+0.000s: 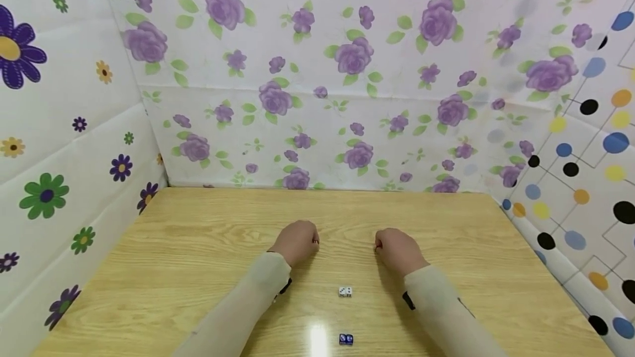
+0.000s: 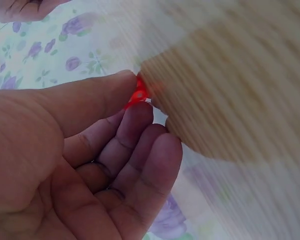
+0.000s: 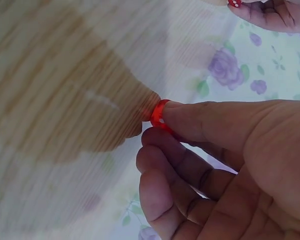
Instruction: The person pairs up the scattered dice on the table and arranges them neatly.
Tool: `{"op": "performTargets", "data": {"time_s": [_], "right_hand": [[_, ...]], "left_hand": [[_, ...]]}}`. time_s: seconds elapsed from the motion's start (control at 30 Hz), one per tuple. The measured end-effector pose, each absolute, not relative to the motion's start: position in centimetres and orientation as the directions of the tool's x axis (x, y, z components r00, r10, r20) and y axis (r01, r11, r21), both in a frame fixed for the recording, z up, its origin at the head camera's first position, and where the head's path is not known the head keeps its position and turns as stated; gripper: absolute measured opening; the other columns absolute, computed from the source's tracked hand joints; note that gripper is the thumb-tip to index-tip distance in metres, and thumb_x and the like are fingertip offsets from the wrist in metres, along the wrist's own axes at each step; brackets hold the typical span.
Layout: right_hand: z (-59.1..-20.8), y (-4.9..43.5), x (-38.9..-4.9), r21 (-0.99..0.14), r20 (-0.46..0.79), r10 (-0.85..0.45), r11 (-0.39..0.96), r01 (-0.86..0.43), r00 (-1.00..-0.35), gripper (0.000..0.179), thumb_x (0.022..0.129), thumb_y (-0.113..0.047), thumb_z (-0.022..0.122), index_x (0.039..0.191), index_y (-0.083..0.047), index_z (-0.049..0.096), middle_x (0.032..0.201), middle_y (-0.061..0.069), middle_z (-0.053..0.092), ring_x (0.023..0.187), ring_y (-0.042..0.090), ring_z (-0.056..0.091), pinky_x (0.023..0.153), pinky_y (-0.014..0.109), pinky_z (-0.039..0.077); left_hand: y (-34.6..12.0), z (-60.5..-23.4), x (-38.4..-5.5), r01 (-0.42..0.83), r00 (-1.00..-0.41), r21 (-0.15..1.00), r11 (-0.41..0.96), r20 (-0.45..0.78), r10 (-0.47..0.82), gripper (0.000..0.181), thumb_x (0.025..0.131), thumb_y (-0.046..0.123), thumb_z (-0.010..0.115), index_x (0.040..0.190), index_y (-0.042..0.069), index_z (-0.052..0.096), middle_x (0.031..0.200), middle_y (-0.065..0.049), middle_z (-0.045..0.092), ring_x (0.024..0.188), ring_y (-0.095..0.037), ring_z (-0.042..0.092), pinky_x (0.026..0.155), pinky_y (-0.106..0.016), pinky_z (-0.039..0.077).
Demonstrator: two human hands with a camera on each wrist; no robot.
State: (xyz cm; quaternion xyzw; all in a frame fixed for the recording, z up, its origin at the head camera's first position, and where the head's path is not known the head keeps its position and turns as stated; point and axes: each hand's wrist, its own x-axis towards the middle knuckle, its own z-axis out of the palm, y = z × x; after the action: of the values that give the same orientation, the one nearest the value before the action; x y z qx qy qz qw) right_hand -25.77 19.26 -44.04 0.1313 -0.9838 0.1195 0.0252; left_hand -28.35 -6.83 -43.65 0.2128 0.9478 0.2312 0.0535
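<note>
My left hand [image 1: 297, 242] pinches a small red die [image 2: 139, 95] between thumb and fingertip, close over the wooden table [image 1: 223, 219]. Across from it, the right hand [image 1: 399, 249] pinches another red die [image 3: 159, 114] in the same way, right at the tabletop. Fingers hide most of both dice; white dots show on the left one in the right wrist view. Between the forearms sit two white dice [image 1: 345, 291] side by side. Nearer to me are two dark blue dice [image 1: 346, 339], also side by side.
A floral cloth [image 1: 317, 98] hangs along the table's back edge. Patterned cloths also border the left side [image 1: 74, 142] and the right side [image 1: 585, 180]. A bright light reflection lies on the tabletop beside the blue dice.
</note>
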Motion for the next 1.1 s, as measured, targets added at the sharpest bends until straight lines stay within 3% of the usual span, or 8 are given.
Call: {"op": "performTargets", "data": {"time_s": [0.2,0.37,0.6,0.7,0.9,1.1], "right_hand": [[-43.9,18.5,-25.3,-0.112,0.125,-0.259,0.955,-0.274,-0.958,0.021,0.094,0.001,0.070,0.077,-0.010,0.067,0.075,0.004,0.063,0.068,0.019,0.059,0.060,0.037,0.052],[-44.2,17.8,-24.8,-0.054,0.152,-0.300,0.949,-0.311,-0.942,0.019,0.093,0.002,0.072,0.077,-0.008,0.068,0.072,0.006,0.060,0.065,0.021,0.059,0.057,0.037,0.053],[-44.9,18.3,-24.8,-0.178,0.124,-0.250,0.946,-0.270,-0.960,0.023,0.093,-0.002,0.073,0.075,-0.012,0.064,0.073,0.000,0.057,0.066,0.015,0.046,0.061,0.034,0.044],[-44.7,18.5,-24.8,-0.223,0.121,-0.269,0.931,-0.290,-0.956,0.017,0.092,-0.004,0.076,0.080,-0.013,0.068,0.078,-0.002,0.061,0.069,0.014,0.052,0.064,0.035,0.049],[-44.6,19.6,-25.0,-0.391,0.022,-0.260,0.886,-0.248,-0.965,0.010,0.094,-0.008,0.075,0.089,-0.016,0.071,0.087,-0.004,0.067,0.079,0.013,0.060,0.074,0.040,0.053],[-44.7,20.5,-25.0,-0.436,-0.027,-0.227,0.879,-0.193,-0.974,0.008,0.095,-0.013,0.075,0.089,-0.018,0.072,0.087,-0.006,0.068,0.079,0.010,0.061,0.077,0.039,0.053]], "left_hand": [[-6.8,-43.4,-27.8,0.389,-0.903,0.460,0.798,0.016,0.430,0.014,0.091,0.002,0.073,0.080,0.010,0.076,0.077,0.003,0.069,0.063,-0.009,0.052,0.067,-0.032,0.051],[-6.8,-43.3,-27.6,0.391,-0.905,0.436,0.810,0.020,0.426,0.011,0.090,0.005,0.077,0.080,0.010,0.076,0.077,0.002,0.070,0.063,-0.009,0.054,0.068,-0.033,0.053],[-6.8,-43.4,-27.3,0.412,-0.898,0.408,0.815,0.033,0.438,0.014,0.091,0.006,0.077,0.078,0.010,0.074,0.076,0.002,0.069,0.064,-0.010,0.054,0.067,-0.033,0.052],[-7.3,-43.3,-27.0,0.406,-0.899,0.425,0.809,0.027,0.437,0.014,0.091,0.006,0.077,0.077,0.010,0.074,0.076,0.002,0.069,0.064,-0.010,0.053,0.067,-0.034,0.052],[-8.2,-43.3,-27.3,0.361,-0.897,0.529,0.768,-0.027,0.441,0.019,0.091,0.003,0.070,0.073,0.008,0.070,0.064,0.004,0.056,0.056,-0.012,0.038,0.062,-0.033,0.039],[-8.4,-43.5,-27.5,0.359,-0.889,0.566,0.742,-0.036,0.457,0.009,0.090,0.007,0.073,0.085,0.014,0.076,0.083,0.007,0.068,0.068,-0.010,0.054,0.070,-0.034,0.049]]}}
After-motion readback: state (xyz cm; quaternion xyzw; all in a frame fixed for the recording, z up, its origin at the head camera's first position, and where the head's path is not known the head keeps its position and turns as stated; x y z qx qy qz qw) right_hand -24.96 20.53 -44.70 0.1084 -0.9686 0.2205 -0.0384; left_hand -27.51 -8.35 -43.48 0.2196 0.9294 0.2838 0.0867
